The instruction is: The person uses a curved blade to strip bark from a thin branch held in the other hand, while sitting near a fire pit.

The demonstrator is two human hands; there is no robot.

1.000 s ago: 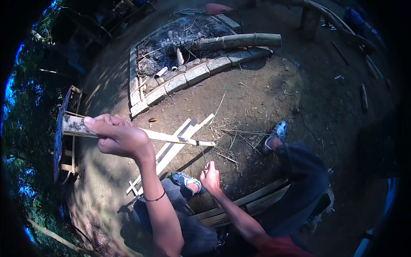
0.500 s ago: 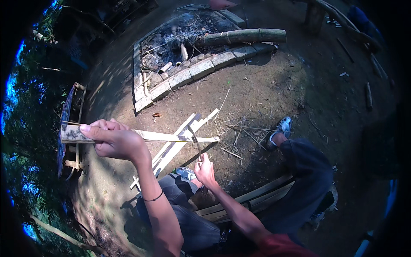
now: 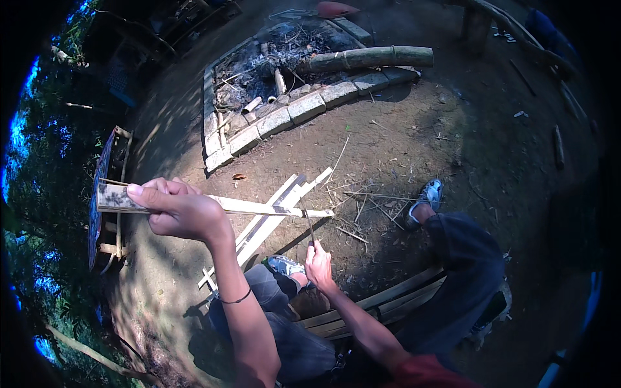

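My left hand [image 3: 184, 210] is closed round one end of a long, pale split bamboo strip [image 3: 249, 206], thumb flat on top. The strip points right, held in the air across my lap. My right hand [image 3: 318, 265] grips the handle of a thin, dark-bladed knife [image 3: 311, 227]. Its blade crosses the strip near the right end and appears to touch it; the handle is mostly hidden by my fingers. Beneath, several more split bamboo strips [image 3: 266, 225] lie crossed on the dirt by my left shoe [image 3: 284, 265].
Ahead is an ash-filled fire pit [image 3: 294, 48] edged with stone blocks [image 3: 307, 108], a thick bamboo pole [image 3: 369, 58] lying over its rim. Thin slivers [image 3: 381, 193] litter the dirt near my right shoe [image 3: 428, 194]. Bamboo slats [image 3: 394, 297] run under my legs.
The knife and my right hand have shifted slightly right and down, toward the strip's right end. My left hand keeps its grip on the bamboo strip.
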